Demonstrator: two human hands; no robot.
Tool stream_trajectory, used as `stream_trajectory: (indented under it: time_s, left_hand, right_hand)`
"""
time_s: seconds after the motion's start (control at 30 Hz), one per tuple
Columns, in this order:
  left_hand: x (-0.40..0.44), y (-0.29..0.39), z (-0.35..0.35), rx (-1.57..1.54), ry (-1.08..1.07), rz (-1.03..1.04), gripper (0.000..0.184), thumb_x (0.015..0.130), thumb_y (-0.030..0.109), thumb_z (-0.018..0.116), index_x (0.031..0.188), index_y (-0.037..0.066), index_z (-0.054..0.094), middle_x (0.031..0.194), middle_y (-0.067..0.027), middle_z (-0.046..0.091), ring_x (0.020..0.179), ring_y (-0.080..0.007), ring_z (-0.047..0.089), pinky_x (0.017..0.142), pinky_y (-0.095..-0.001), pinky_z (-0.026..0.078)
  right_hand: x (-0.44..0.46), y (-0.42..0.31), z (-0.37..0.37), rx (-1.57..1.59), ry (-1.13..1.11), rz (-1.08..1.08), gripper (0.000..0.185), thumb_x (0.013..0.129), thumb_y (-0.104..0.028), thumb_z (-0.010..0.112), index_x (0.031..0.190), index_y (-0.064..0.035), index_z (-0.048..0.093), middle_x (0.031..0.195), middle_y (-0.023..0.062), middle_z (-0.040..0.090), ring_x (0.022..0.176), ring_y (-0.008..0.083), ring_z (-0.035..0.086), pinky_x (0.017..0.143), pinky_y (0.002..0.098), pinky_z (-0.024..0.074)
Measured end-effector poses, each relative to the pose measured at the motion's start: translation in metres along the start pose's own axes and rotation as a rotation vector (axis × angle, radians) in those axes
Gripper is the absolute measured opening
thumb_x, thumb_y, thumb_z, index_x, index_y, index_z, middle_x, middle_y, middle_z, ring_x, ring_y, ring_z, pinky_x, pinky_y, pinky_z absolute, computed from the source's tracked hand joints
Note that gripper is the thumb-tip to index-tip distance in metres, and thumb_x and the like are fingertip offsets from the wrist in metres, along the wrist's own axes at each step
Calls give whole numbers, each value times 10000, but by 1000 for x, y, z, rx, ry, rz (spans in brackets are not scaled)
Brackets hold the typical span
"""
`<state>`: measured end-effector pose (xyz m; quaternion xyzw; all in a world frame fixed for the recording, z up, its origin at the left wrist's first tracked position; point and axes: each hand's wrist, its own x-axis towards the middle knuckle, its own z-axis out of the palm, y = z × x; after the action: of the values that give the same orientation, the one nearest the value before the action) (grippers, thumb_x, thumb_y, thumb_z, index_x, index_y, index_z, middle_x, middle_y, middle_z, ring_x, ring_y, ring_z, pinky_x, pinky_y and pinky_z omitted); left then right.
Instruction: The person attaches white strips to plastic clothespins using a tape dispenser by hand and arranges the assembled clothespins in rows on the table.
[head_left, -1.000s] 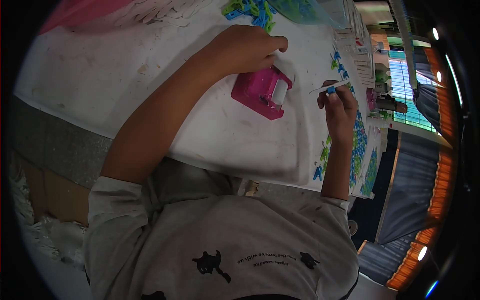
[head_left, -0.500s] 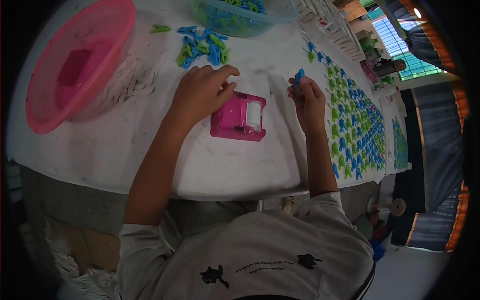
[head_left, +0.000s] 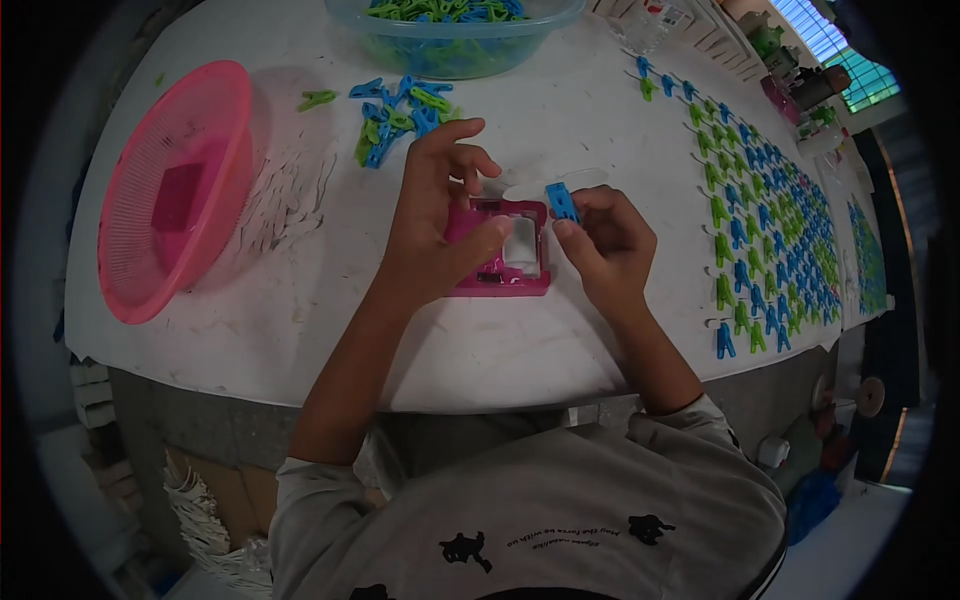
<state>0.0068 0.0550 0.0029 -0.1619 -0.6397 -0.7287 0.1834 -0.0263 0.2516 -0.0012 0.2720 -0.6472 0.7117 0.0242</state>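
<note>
A blue clothespin [head_left: 562, 202] is pinched between the thumb and fingers of my right hand [head_left: 612, 245], just right of a pink box with a white roller [head_left: 522, 247]. A thin pale strip [head_left: 535, 188] extends beside the clothespin; whether it is attached to it I cannot tell. My left hand [head_left: 440, 215] is over the left part of the box, thumb and fingers apart, with nothing visible between them. Beyond it lies a loose pile of blue and green clothespins [head_left: 400, 115].
At left stands a pink basket [head_left: 240, 150] beside a heap of white strips [head_left: 285, 205]. A clear blue tub [head_left: 460, 55] of clothespins is at the back. Rows of green and blue clothespins [head_left: 765, 220] cover the right side of the white table [head_left: 560, 340].
My right hand has brought the blue clothespin left and down towards the pink box. My left hand has shifted over the box and its fingers are spread wider. The view has also shifted.
</note>
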Motion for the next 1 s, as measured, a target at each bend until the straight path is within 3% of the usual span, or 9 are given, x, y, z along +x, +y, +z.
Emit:
stream_trajectory:
  time_s: [0.37, 0.67, 1.0]
  left_hand:
    - [-2, -3, 3, -177, -59, -148, 667, 749, -14, 650, 1346, 108, 380, 938, -16, 520, 819, -87, 408, 771, -232, 383]
    - [-3, 1, 4, -147, -50, -187, 592, 796, -46, 616, 1329, 90, 396, 837, -6, 541, 735, -66, 409, 682, -204, 382]
    - [-3, 2, 3, -154, -56, -197, 588, 793, -46, 607, 1327, 77, 393, 809, -9, 547, 720, -60, 407, 663, -200, 378]
  right_hand:
    - [-2, 0, 4, -57, -107, -36, 214, 775, -30, 741, 947, 23, 624, 848, 47, 627, 670, 64, 530, 590, 218, 421]
    - [-2, 1, 5, -88, -135, -17, 218, 774, -72, 750, 950, 6, 648, 813, 41, 628, 654, 66, 535, 581, 215, 425]
    - [-2, 3, 4, -126, -152, -9, 209, 764, -81, 758, 922, 0, 648, 784, 30, 629, 623, 55, 526, 545, 208, 420]
